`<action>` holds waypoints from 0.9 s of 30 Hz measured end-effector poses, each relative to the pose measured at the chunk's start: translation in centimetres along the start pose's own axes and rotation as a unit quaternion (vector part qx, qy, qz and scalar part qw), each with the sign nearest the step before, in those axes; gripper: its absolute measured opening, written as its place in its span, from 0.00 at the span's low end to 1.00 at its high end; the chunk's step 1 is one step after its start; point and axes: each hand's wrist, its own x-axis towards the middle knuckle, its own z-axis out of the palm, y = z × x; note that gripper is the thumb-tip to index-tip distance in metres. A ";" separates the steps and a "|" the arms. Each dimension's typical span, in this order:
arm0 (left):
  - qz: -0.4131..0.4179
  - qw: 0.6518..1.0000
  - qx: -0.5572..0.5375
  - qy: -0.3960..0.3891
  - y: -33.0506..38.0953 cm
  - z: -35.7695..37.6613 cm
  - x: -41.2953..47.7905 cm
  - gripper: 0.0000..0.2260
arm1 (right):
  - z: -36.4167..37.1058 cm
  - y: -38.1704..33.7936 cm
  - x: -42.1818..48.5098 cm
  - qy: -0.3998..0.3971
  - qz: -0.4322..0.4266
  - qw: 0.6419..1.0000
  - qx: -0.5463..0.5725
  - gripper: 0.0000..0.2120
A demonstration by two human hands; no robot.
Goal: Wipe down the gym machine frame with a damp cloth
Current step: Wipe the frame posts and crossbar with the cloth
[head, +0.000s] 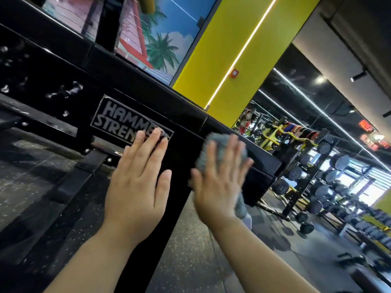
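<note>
Right now the gym machine frame [127,81], a black steel beam and upright, fills the left and centre of the view. The cloth [212,139] lies against it just right of the nameplate [118,119]. The cloth is grey and bunched, pinned to the metal under the right hand [218,182]. That hand's fingers are straight and spread, with none curled round the cloth, so only palm pressure holds it there. Both are blurred, which I read as a wiping stroke under way. A tail of cloth hangs loose below the heel of the palm. The left hand [137,182] lies flat and open on the frame, holding nothing, its fingertips overlapping the nameplate.

The likeliest fault is the cloth slipping free. Any easing of pressure mid-stroke would drop it to the floor [190,250], where it could pick up grit and then smear the paint. Bunched as it is, little of it meets the metal, so streaks may be left. The pale spots [72,89] further left on the beam look unwiped and could be missed. The bracing left hand may leave prints on the nameplate. The loose tail might also snag on the black pad [260,172] just beside the right hand.
</note>
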 end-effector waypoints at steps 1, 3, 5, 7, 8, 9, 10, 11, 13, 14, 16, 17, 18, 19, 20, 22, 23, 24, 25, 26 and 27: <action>0.000 1.000 -0.005 0.010 0.0 0.0 0.2 0.24 | 0.0 -2.2 1.3 0.005 -0.037 0.999 0.002 0.31; -0.009 1.000 -0.018 0.025 0.0 -0.2 0.4 0.24 | -0.2 -4.9 2.6 0.000 -0.109 0.994 -0.003 0.28; -0.016 0.999 -0.022 0.029 0.0 -0.3 0.5 0.23 | -0.2 -3.3 2.2 -0.004 -0.160 0.987 -0.006 0.25; -0.013 0.999 -0.018 0.028 0.1 -0.3 0.3 0.22 | -0.2 1.1 0.1 -0.014 -0.172 0.985 -0.025 0.26; -0.011 0.999 -0.019 0.025 0.1 -0.4 0.3 0.22 | -0.3 3.6 -1.2 -0.020 -0.153 0.987 -0.046 0.27; -0.009 1.000 -0.019 0.022 0.2 -0.4 0.3 0.22 | -0.5 6.0 -2.5 -0.028 -0.121 0.990 -0.066 0.27; -0.008 1.000 -0.019 0.018 0.2 -0.5 0.3 0.22 | -0.6 7.7 -3.6 -0.038 -0.085 0.993 -0.076 0.27; -0.007 1.000 -0.020 0.017 0.2 -0.6 0.2 0.22 | -0.8 8.4 -4.2 -0.048 -0.054 0.994 -0.077 0.26; -0.005 0.999 -0.026 0.018 0.2 -0.7 0.2 0.22 | -0.8 6.9 -3.6 -0.056 -0.018 0.997 -0.055 0.28; -0.006 0.999 -0.029 0.021 0.2 -0.7 0.1 0.22 | -0.8 4.9 -2.5 -0.051 -0.021 0.998 -0.043 0.28; -0.016 0.999 -0.030 0.036 0.1 -0.8 0.1 0.22 | -0.6 -0.2 0.3 -0.028 -0.075 0.997 -0.024 0.27; -0.027 0.998 -0.027 0.051 -0.2 -1.0 0.3 0.22 | -0.4 -2.8 1.5 -0.015 -0.106 0.994 -0.018 0.26; -0.041 0.997 -0.024 0.064 -0.5 -1.2 0.5 0.22 | -0.4 -4.8 2.5 -0.007 -0.130 0.991 -0.012 0.25; -0.054 0.996 -0.021 0.074 -0.8 -1.4 0.6 0.23 | -0.5 -5.8 3.0 -0.005 -0.150 0.989 -0.007 0.24; -0.065 0.994 -0.022 0.081 -1.0 -1.5 0.7 0.23 | -0.5 -5.5 3.2 -0.007 -0.172 0.985 -0.008 0.24; -0.071 0.994 -0.026 0.084 -1.2 -1.8 0.8 0.22 | -0.3 -2.2 2.1 -0.012 -0.199 0.980 -0.022 0.26; -0.067 0.994 -0.028 0.081 -1.3 -2.0 0.7 0.22 | -0.4 0.1 1.2 -0.013 -0.192 0.981 -0.037 0.26; -0.066 0.994 -0.030 0.078 -1.3 -2.2 0.7 0.22 | -0.5 2.3 0.2 -0.013 -0.176 0.983 -0.052 0.25; -0.073 0.994 -0.034 0.077 -1.3 -2.4 0.7 0.22 | -0.6 4.1 -0.6 -0.012 -0.156 0.986 -0.057 0.25; -0.085 0.993 -0.034 0.079 -1.7 -2.7 0.6 0.22 | -0.7 4.9 -1.3 -0.015 -0.138 0.989 -0.051 0.24; -0.100 0.991 -0.030 0.083 -2.1 -3.1 0.5 0.22 | -0.6 5.0 -1.5 -0.014 -0.128 0.991 -0.036 0.24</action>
